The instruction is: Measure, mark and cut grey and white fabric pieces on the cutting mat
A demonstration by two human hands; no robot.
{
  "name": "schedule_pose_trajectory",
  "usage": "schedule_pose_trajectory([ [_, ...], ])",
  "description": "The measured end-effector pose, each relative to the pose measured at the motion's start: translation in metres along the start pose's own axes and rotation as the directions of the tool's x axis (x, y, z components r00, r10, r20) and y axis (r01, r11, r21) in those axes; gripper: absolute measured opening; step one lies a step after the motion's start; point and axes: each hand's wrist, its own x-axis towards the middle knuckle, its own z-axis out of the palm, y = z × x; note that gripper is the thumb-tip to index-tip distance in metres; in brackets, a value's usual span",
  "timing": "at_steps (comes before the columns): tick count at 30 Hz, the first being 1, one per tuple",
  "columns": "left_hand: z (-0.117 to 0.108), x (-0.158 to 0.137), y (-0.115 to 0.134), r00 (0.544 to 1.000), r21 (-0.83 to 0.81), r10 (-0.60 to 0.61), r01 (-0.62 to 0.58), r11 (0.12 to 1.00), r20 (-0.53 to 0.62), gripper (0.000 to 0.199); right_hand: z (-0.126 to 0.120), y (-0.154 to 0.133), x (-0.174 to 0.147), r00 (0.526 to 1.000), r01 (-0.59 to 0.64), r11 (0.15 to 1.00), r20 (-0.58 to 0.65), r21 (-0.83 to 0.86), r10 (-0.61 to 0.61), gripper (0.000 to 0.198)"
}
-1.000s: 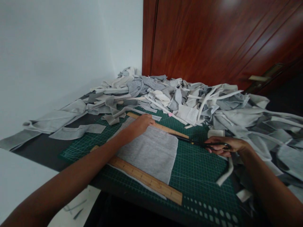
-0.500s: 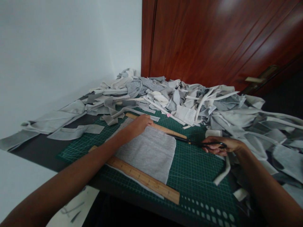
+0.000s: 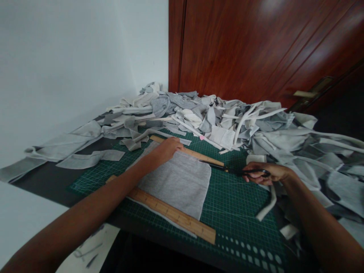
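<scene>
My right hand [image 3: 263,173] is wrapped around the handles of black scissors [image 3: 234,170], whose blades point left to the upper right edge of a grey fabric piece [image 3: 176,178]. My left hand [image 3: 170,147] presses down, fingers together, on the far wooden ruler [image 3: 199,154] along the fabric's top edge; its fingertips are partly hidden. A second wooden ruler [image 3: 176,214] lies across the fabric's near edge, with a strip of cloth showing below it. Under everything is a green cutting mat [image 3: 233,212] with a grid.
A large heap of grey and white fabric scraps [image 3: 199,110] spreads across the back and right of the dark table. More strips [image 3: 91,158] lie at the left. Behind stand a white wall [image 3: 71,57] and a reddish-brown wooden door [image 3: 241,49] with a handle [image 3: 305,94].
The scissors have shifted slightly left along the fabric's top edge. My left hand, both rulers and the fabric keep their places; the camera view has moved a little.
</scene>
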Motion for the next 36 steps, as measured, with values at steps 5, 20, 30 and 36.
schedule_pose_trajectory([
  [5,0.002,0.000,-0.004,1.000,0.021,0.003,-0.003,1.000,0.017,0.032,0.003,-0.003,0.000,1.000,-0.012,0.997,-0.026,0.078,0.014,0.040],
  [20,0.001,0.001,-0.003,1.000,0.072,0.012,-0.013,0.997,0.015,0.032,-0.002,-0.009,-0.001,0.999,-0.013,0.999,-0.045,-0.040,0.011,0.049],
  [30,0.000,-0.003,-0.001,1.000,0.036,0.020,-0.020,0.999,0.004,0.029,0.005,-0.014,0.002,0.998,-0.057,0.998,0.040,0.021,0.056,0.053],
  [36,0.005,-0.002,-0.008,1.000,-0.036,0.022,-0.023,0.999,-0.019,0.029,0.003,-0.012,0.003,0.993,-0.080,0.996,0.085,0.044,0.076,0.052],
])
